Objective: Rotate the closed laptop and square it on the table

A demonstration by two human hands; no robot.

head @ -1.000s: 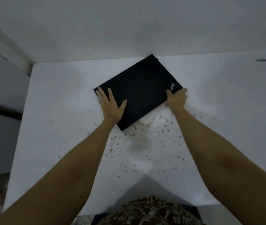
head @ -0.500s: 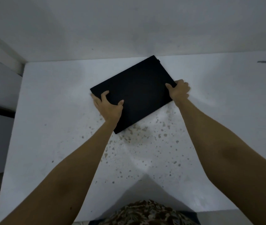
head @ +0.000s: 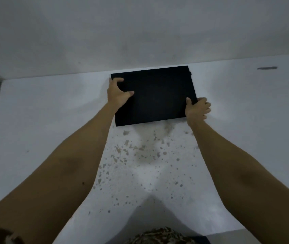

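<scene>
1. Laptop (head: 157,94) lies closed and flat at the far side of the table (head: 52,120), its long axis running left to right between the two hands, its far edge close to the wall (head: 140,32) and nearly parallel to it.
2. Left hand (head: 118,93) clamps the laptop's left short edge, thumb on the lid, fingers curled over the far left corner.
3. Right hand (head: 197,109) grips the near right corner, thumb on top, fingers wrapped under the edge.
4. Both hands sit equally close, so squaring likely needs only a slight twist; the near edge tilts a little.
5. Lid looks matte black, thin, hard, with rounded corners; the table is white, smooth, flecked with brown chips.
</scene>
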